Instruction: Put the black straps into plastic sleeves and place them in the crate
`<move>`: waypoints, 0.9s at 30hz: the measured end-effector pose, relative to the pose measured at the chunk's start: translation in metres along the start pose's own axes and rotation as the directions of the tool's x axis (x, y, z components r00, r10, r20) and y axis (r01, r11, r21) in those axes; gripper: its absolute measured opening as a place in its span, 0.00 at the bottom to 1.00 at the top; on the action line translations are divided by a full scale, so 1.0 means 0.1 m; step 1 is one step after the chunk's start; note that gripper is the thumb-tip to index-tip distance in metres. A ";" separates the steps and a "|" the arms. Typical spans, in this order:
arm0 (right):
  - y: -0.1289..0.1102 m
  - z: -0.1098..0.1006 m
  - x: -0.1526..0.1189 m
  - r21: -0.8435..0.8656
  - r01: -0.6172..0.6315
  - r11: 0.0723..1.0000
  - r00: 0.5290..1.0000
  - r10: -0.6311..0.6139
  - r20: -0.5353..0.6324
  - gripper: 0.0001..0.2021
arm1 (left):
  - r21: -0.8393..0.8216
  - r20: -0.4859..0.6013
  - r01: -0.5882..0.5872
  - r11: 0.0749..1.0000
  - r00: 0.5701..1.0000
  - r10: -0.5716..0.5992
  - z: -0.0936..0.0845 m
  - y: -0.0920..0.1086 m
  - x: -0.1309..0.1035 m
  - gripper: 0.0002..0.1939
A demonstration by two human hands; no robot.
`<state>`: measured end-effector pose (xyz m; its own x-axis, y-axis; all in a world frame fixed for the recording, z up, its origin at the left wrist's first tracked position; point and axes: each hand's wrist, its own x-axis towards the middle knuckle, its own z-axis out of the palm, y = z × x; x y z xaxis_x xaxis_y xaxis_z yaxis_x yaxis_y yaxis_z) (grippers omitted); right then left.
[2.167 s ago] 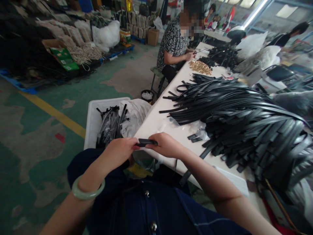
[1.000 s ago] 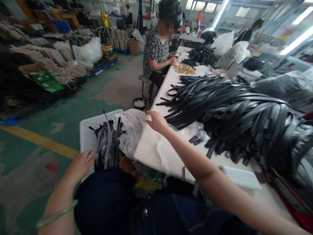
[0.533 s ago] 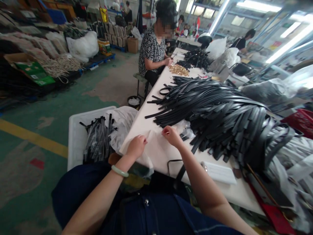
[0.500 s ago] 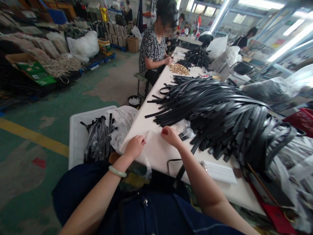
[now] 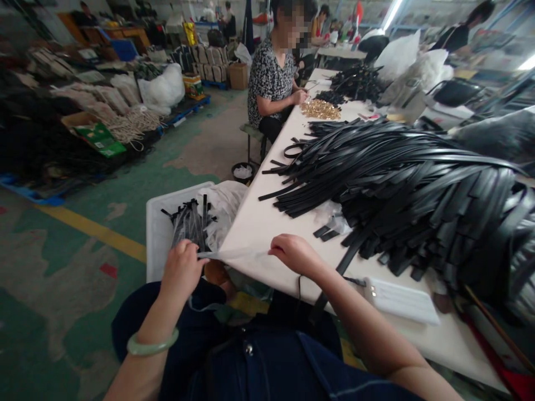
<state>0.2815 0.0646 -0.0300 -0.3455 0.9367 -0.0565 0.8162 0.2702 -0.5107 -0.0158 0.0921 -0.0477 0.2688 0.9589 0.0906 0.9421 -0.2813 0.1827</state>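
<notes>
A thin translucent strip is stretched over the near corner of the white table. Its left end is pinched in my left hand, by the white bin that holds black straps in clear wrapping. The other end is in my closed right hand, just above the tabletop. Beyond my right hand lies a large pile of black straps, with a crumpled piece of clear plastic and short strap ends at its near edge.
A white flat device lies at the near table edge. Across the table's far left side sits a person beside a heap of small gold parts. A small black bucket stands on the floor.
My left hand has moved left and a little down, off the table corner toward the bin, and the strip now spans the hands. The view has turned slightly left.
</notes>
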 end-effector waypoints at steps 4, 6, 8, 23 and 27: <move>-0.26 0.06 -0.02 0.003 0.163 0.987 0.982 -0.163 0.092 0.06 | -0.471 0.123 -0.255 0.844 0.929 0.350 0.07 0.65 0.09 0.09; -0.30 0.04 -0.03 0.058 0.177 0.983 0.980 -0.181 0.077 0.06 | -0.615 0.168 -0.197 0.763 0.913 0.372 0.09 0.91 0.13 0.03; -0.29 -0.01 -0.04 0.166 0.120 0.979 0.992 -0.126 0.028 0.08 | -0.674 0.170 -0.096 0.733 0.945 0.280 0.08 1.07 0.16 0.07; 0.65 -0.29 1.24 -0.173 -0.102 0.980 0.993 0.089 -0.083 0.12 | -0.795 -0.008 -0.050 0.605 0.997 0.072 0.20 0.82 0.11 0.09; 0.86 -0.33 1.70 -0.271 -0.155 0.950 0.988 0.143 -0.062 0.14 | -0.813 0.001 0.009 0.582 1.000 -0.014 0.14 0.69 0.03 0.11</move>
<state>0.3080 0.2545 -0.0552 -0.1957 0.9777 -0.0762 0.9543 0.1720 -0.2443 0.0529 0.0762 -0.0486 0.2553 0.9629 0.0870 0.3875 -0.1843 0.9033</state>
